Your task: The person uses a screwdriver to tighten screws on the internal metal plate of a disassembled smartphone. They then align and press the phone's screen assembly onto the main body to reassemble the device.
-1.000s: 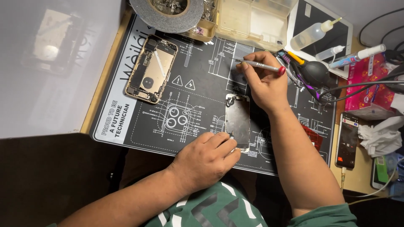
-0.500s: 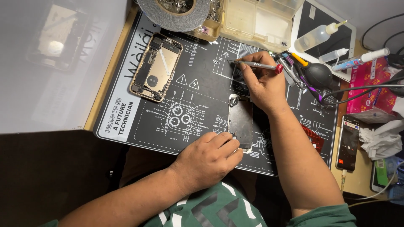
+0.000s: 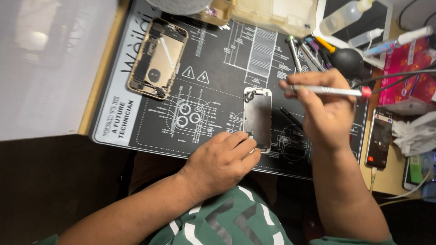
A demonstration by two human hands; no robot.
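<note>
Black repair mat point(image 3: 218, 68) on wooden desk point(image 3: 102, 72)
</note>
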